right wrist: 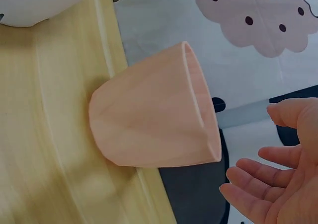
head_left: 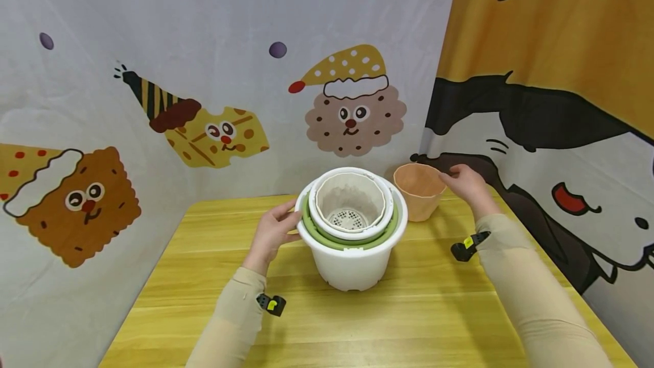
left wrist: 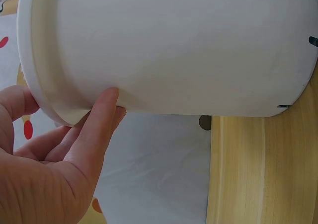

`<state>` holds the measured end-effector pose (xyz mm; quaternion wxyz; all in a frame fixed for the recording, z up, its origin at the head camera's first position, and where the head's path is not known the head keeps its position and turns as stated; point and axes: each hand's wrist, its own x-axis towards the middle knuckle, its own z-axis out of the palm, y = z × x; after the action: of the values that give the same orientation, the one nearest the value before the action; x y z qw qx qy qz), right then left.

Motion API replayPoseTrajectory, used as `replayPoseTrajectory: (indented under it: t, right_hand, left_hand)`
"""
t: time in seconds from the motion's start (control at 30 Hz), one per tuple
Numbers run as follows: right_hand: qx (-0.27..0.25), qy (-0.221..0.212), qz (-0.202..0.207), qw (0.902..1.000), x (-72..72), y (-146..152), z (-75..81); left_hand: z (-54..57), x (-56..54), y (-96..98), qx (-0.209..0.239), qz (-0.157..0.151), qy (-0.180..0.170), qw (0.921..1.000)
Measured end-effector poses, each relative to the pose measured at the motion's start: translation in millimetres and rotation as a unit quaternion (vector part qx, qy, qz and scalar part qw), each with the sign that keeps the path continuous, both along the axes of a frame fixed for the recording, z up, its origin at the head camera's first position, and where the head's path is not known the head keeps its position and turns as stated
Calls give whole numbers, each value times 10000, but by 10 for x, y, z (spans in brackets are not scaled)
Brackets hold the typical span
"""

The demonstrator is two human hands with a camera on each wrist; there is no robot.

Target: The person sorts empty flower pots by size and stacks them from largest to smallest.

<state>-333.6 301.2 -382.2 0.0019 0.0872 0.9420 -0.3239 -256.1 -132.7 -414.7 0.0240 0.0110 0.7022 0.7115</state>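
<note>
A large white flowerpot stands upright on the table, with a green pot and smaller white pots nested inside. The innermost, a cream pot, has a wavy rim and a perforated bottom. My left hand grips the big pot's rim at its left side, thumb at the lip and fingers underneath, as the left wrist view shows. Behind and to the right, a peach-coloured flowerpot with a wavy rim stands by itself. Beside its rim is my right hand, fingers loosely spread, apart from the pot and holding nothing.
The wood-grain table ends at a printed cloth backdrop behind the pots. A second cartoon cloth hangs along the right side. Small black devices are strapped to both wrists.
</note>
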Motion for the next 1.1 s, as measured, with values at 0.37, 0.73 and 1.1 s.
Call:
replayPoseTrajectory:
  t: [0.37, 0.73, 1.1]
  right_hand:
    - [-122, -95, -158, 9998, -59, 17, -174]
    - [-790, -500, -308, 9951, -71, -25, -246]
    - [-1441, -492, -271, 9880, -61, -57, -348]
  left_hand:
    - [-8, 2, 7, -21, 4, 21, 10000]
    - [-6, -3, 5, -4, 4, 2, 10000]
    - [-14, -15, 0, -46, 6, -30, 10000]
